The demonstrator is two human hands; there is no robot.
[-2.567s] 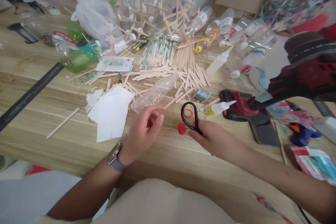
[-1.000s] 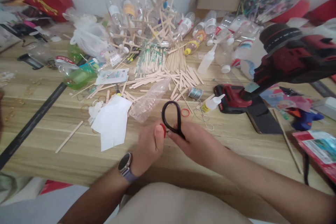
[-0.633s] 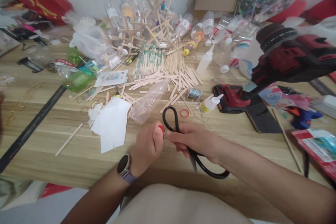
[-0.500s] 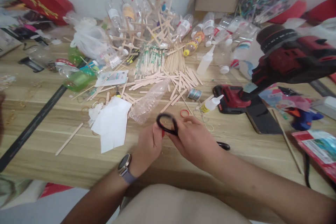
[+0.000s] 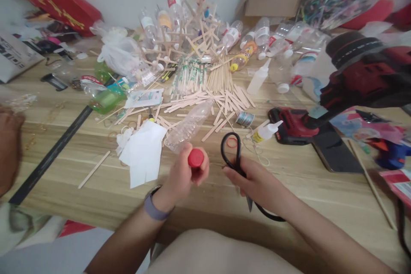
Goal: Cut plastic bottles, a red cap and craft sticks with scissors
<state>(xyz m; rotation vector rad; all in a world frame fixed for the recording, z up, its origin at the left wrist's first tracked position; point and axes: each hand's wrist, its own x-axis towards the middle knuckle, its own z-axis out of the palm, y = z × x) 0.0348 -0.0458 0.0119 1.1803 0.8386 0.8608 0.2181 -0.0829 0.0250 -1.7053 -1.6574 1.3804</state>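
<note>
My left hand [image 5: 183, 172] is closed around a red bottle cap [image 5: 195, 158], its round top facing up between thumb and fingers. Whether anything is attached below the cap, I cannot tell. To its right, my right hand [image 5: 261, 184] grips black-handled scissors [image 5: 231, 150]. One handle loop sticks up past the fingers, the other shows beneath the hand, and a blade tip points down toward me. Just beyond my left hand a clear plastic bottle [image 5: 192, 124] lies on its side. White paper [image 5: 146, 152] lies to the left of it.
Wooden sticks [image 5: 192, 103] are strewn across the table's middle, with several plastic bottles [image 5: 231, 36] behind. On the right stand a red-black cordless drill [image 5: 369, 72] and a glue bottle [image 5: 268, 130]. Another person's hand [image 5: 9, 145] rests at the left edge.
My hands have moved apart; the right has drawn away with the scissors. The red cap now shows in my left hand, and another person's hand has come into view at left.
</note>
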